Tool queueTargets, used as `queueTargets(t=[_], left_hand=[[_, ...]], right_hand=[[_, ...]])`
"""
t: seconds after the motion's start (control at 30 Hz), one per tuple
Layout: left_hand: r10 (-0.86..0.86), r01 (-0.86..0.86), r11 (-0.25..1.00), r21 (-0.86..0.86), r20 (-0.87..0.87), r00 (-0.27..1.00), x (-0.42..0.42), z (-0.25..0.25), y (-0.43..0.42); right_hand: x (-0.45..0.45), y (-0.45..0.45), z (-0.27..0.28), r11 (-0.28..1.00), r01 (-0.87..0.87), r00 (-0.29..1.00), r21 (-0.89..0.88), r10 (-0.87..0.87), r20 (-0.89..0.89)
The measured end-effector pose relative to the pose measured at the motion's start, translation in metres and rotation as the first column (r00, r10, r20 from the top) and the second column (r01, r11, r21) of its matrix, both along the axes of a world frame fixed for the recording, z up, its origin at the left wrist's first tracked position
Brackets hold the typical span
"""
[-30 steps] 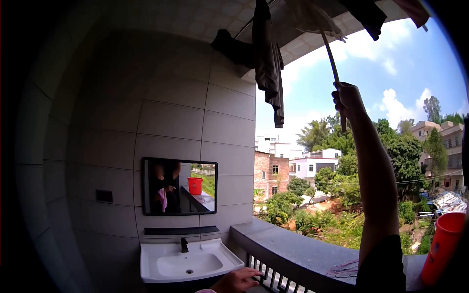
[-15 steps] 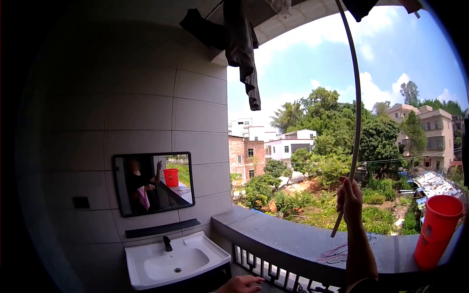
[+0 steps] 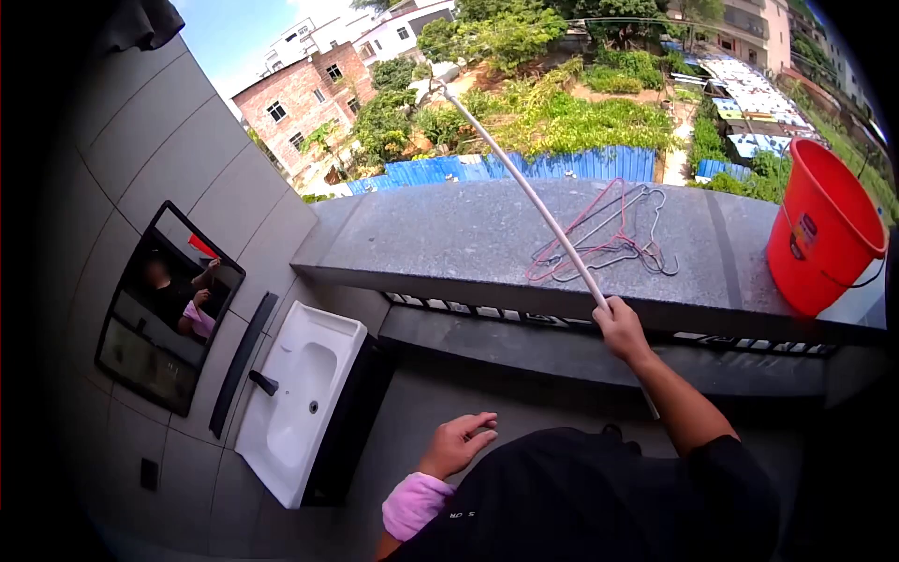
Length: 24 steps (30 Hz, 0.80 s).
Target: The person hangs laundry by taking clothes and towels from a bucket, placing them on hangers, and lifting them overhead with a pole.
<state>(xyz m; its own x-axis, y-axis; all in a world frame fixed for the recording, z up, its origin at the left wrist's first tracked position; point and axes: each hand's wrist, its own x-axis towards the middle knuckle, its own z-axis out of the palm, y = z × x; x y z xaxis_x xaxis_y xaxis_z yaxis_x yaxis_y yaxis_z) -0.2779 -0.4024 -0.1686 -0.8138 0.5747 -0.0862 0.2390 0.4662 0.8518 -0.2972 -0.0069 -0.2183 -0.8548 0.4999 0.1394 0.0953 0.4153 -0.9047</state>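
Note:
My right hand (image 3: pixel 623 330) is wrapped round a long pale pole (image 3: pixel 529 192), which slants up and left across the ledge, its far end over the garden. My left hand (image 3: pixel 457 444) is held before my body with its fingers apart and nothing in it. A pink cloth (image 3: pixel 415 506) lies round my left wrist. Several wire hangers (image 3: pixel 613 245), one of them pink, lie tangled on the grey ledge (image 3: pixel 431 229), partly behind the pole.
A red bucket (image 3: pixel 824 234) stands on the ledge at the right. At the left are a white sink (image 3: pixel 300 412) with a black tap (image 3: pixel 264 382), a black shelf (image 3: pixel 243 363) and a mirror (image 3: pixel 169 309). Dark fabric (image 3: pixel 140 23) hangs at the upper left.
The view has tilted down and turned. My right hand has come down with the pole, which now slants over the ledge. My left hand and the pink cloth show more fully.

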Motion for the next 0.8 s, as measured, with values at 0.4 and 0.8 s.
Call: queueTargets(t=[0.4, 0.8], left_hand=[[0.223, -0.185, 0.970, 0.155, -0.277, 0.935, -0.027, 0.030, 0.150], [0.386, -0.700, 0.618, 0.358, 0.638, 0.667, -0.112, -0.057, 0.058]], right_hand=[[-0.186, -0.052, 0.038, 0.747, -0.432, 0.883, -0.506, 0.465, -0.067], [-0.185, -0.134, -0.010, 0.764, -0.639, 0.761, 0.087, 0.645, -0.074]])
